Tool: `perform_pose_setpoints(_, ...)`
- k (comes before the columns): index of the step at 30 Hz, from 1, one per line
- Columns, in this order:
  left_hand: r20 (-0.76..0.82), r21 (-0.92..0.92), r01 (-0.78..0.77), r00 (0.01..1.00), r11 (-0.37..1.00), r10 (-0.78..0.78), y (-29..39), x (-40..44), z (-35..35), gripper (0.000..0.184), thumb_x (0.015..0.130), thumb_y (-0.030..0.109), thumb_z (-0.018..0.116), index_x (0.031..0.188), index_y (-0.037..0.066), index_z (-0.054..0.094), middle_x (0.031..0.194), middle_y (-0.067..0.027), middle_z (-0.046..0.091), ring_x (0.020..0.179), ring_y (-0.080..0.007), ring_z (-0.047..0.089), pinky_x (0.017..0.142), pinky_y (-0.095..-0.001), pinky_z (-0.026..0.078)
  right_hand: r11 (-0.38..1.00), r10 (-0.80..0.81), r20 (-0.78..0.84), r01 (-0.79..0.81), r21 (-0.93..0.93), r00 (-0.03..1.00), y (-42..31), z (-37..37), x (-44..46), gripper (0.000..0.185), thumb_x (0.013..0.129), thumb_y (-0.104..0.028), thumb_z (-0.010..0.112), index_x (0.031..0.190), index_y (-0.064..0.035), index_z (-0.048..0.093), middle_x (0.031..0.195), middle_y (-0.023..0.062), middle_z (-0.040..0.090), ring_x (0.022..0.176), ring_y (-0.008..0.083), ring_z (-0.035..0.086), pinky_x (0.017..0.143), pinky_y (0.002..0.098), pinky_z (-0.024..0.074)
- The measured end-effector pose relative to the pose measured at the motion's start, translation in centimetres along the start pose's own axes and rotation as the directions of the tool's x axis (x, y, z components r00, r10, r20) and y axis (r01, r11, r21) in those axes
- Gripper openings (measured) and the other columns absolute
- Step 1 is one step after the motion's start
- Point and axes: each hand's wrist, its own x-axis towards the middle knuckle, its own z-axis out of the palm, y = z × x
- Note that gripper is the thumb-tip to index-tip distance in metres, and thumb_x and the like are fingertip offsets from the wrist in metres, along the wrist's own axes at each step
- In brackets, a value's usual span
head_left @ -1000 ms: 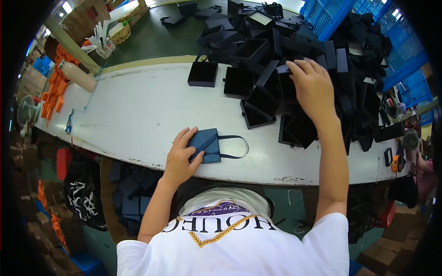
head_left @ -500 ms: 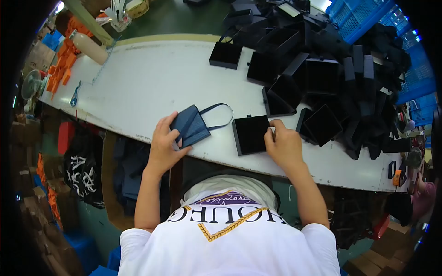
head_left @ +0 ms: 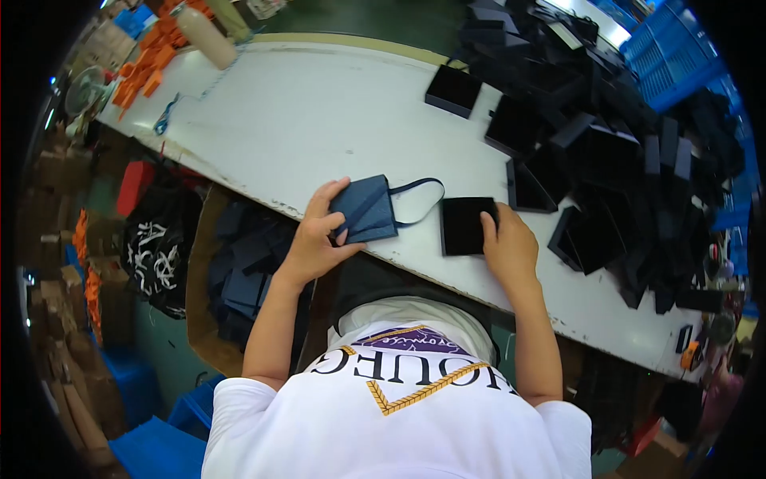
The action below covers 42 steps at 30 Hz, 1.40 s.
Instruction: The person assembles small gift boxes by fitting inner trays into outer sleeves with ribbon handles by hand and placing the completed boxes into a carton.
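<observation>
Near the front edge of the white table, my left hand grips a small dark-blue bag by its left side, fingers behind and thumb below. The bag's ribbon handle loops out to the right. To the right of it my right hand holds a black open-topped box by its right side, the thumb over the rim and the other fingers along the outer wall. The box's dark inside shows no detail. Bag and box are apart, with the handle's loop reaching close to the box.
A large heap of black boxes covers the table's right side, with blue crates behind. One black box lies farther back. At the far left are orange pieces and a bottle. A carton of dark-blue items stands below the edge.
The view has turned, shifting the table scene to the right. The small tab at the back of the held box no longer shows. Both hands keep their holds.
</observation>
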Motion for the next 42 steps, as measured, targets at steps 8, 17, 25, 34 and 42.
perform_pose_setpoints(8, -0.191, -0.057, 0.000, 0.982, 0.998, -0.011, 1.0, -0.8, 2.5, 0.048, 0.058, 0.003, 0.094, 0.068, 0.003, 0.047, 0.152, -0.0211, 0.048, 0.131, -0.0358, 0.053, 0.099, -0.0383, 0.047, 0.765, 0.104, -0.366, 0.161, 0.623, 0.925, -4.5, 1.6, 2.4, 0.021, 0.101, -0.010, 0.062, 0.117, -0.0017, 0.072, 0.070, 0.0116, 0.061, 0.056, 0.0175, 0.052, 0.055, 0.0327, 0.0422)
perform_pose_setpoints(17, -0.318, 0.108, 0.033, 0.948, 0.994, 0.003, 2.2, -1.3, 3.3, 0.050, 0.057, 0.009, 0.095, 0.070, 0.005, 0.047, 0.149, -0.0230, 0.048, 0.136, -0.0451, 0.045, 0.108, -0.0498, 0.042, 0.893, 0.066, -0.123, -0.004, 0.450, 0.990, -8.6, 4.8, 7.1, 0.047, 0.107, -0.021, 0.046, 0.152, -0.0077, 0.046, 0.105, 0.0233, 0.067, 0.092, 0.0394, 0.066, 0.085, 0.0476, 0.0508)
perform_pose_setpoints(25, -0.285, 0.087, 0.026, 0.958, 0.996, 0.000, 1.4, -1.3, 3.0, 0.050, 0.057, 0.008, 0.094, 0.069, 0.005, 0.046, 0.149, -0.0217, 0.048, 0.136, -0.0428, 0.044, 0.109, -0.0492, 0.040, 0.881, 0.020, -0.029, -0.004, 0.472, 0.999, -8.9, 4.7, 7.1, 0.044, 0.108, -0.019, 0.045, 0.147, 0.0003, 0.046, 0.117, 0.0305, 0.066, 0.105, 0.0475, 0.065, 0.092, 0.0496, 0.0504)
perform_pose_setpoints(34, -0.224, -0.007, 0.114, 0.968, 0.994, -0.112, 0.6, -1.6, 2.4, 0.049, 0.060, 0.010, 0.093, 0.069, 0.006, 0.045, 0.150, -0.0204, 0.047, 0.138, -0.0409, 0.043, 0.112, -0.0458, 0.039, 0.850, -0.073, 0.342, -0.121, 0.513, 0.937, -7.8, 3.3, 6.4, 0.041, 0.107, -0.020, 0.050, 0.143, -0.0005, 0.051, 0.085, 0.0223, 0.066, 0.082, 0.0333, 0.065, 0.079, 0.0426, 0.0511)
perform_pose_setpoints(42, 0.053, -0.199, 0.092, 0.995, 0.976, -0.083, 1.0, -1.2, 0.5, 0.046, 0.063, 0.009, 0.090, 0.073, 0.007, 0.045, 0.151, -0.0197, 0.044, 0.140, -0.0404, 0.039, 0.114, -0.0453, 0.037, 0.793, -0.264, 0.431, -0.059, 0.606, 0.863, -5.1, 2.8, 6.4, 0.044, 0.108, -0.027, 0.051, 0.145, -0.0044, 0.052, 0.096, 0.0230, 0.070, 0.092, 0.0284, 0.067, 0.089, 0.0363, 0.0509)
